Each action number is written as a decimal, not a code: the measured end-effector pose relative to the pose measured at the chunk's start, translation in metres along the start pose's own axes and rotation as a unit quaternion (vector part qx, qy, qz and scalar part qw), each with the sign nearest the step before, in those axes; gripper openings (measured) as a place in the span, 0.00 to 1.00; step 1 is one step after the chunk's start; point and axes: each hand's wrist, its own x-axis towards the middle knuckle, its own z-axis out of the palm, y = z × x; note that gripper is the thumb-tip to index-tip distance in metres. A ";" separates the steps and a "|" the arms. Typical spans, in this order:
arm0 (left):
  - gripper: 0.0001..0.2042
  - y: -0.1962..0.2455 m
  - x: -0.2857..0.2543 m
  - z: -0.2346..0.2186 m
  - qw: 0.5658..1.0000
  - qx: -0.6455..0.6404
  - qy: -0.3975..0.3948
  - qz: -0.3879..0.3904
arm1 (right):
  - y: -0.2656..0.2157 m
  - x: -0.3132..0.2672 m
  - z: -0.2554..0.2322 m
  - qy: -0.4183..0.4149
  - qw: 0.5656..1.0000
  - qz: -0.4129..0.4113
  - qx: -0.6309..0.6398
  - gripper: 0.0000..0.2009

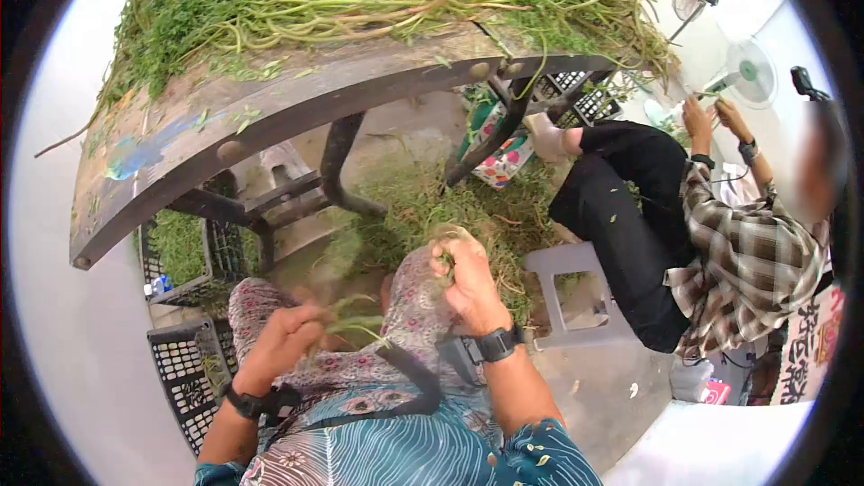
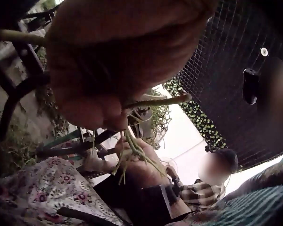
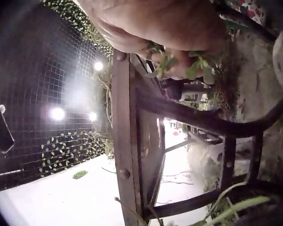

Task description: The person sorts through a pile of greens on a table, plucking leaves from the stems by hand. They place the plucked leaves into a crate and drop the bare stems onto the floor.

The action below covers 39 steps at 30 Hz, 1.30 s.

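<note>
Left hand point(image 1: 290, 335) pinching green stems point(image 1: 362, 320), jutting toward 3 o'clock, long axis running roughly sideways; right hand point(image 1: 466, 277), sitting at 2 o'clock, farther from stems, gripping leafy sprig point(image 3: 207, 74).

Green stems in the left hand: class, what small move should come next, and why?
Perhaps bring the right hand, gripping leafy sprigs, to the green stems: they jut from the left hand toward it, and the hands are apart.

You get Chinese chars, mostly dark w/ some red, on the beige printed panel point(image 1: 815, 349) at the far R edge of the head view; too small & skewed for you to read for sure.
</note>
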 end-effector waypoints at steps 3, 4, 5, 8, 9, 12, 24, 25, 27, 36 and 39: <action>0.12 -0.017 -0.002 -0.008 0.991 -0.123 0.049 -0.022 | -0.004 -0.003 -0.012 -0.005 0.999 -0.008 0.031 0.13; 0.12 -0.016 -0.002 -0.010 0.988 -0.139 0.057 -0.019 | -0.003 -0.001 -0.016 -0.005 0.999 -0.014 0.032 0.14; 0.12 -0.012 -0.002 -0.012 0.986 -0.154 0.065 -0.016 | -0.001 0.000 -0.018 -0.006 0.999 -0.019 0.034 0.15; 0.11 -0.011 -0.003 -0.017 0.983 -0.164 0.083 -0.005 | 0.003 0.003 -0.020 -0.007 0.999 -0.010 0.031 0.16; 0.11 -0.012 -0.004 -0.019 0.982 -0.168 0.082 0.004 | 0.001 0.002 -0.018 0.001 1.000 -0.003 0.023 0.17; 0.10 -0.014 -0.008 -0.021 0.975 -0.196 0.101 0.003 | -0.002 -0.001 -0.007 0.001 1.000 0.011 0.014 0.17; 0.06 -0.019 -0.016 -0.030 0.957 -0.247 0.147 -0.031 | -0.004 -0.007 0.005 -0.096 0.994 0.022 0.046 0.11; 0.06 -0.024 -0.014 -0.029 0.956 -0.255 0.145 -0.024 | -0.004 -0.010 0.008 -0.099 0.993 0.025 0.052 0.12; 0.06 -0.028 -0.012 -0.026 0.951 -0.275 0.139 -0.027 | -0.005 -0.014 0.015 -0.098 0.993 0.035 0.061 0.15; 0.08 -0.027 -0.016 -0.032 0.935 -0.329 0.129 -0.032 | 0.001 -0.014 0.026 -0.088 0.995 0.040 0.017 0.18; 0.08 -0.038 -0.023 -0.037 0.931 -0.336 0.139 -0.019 | 0.003 -0.017 0.031 -0.024 0.998 0.053 0.010 0.18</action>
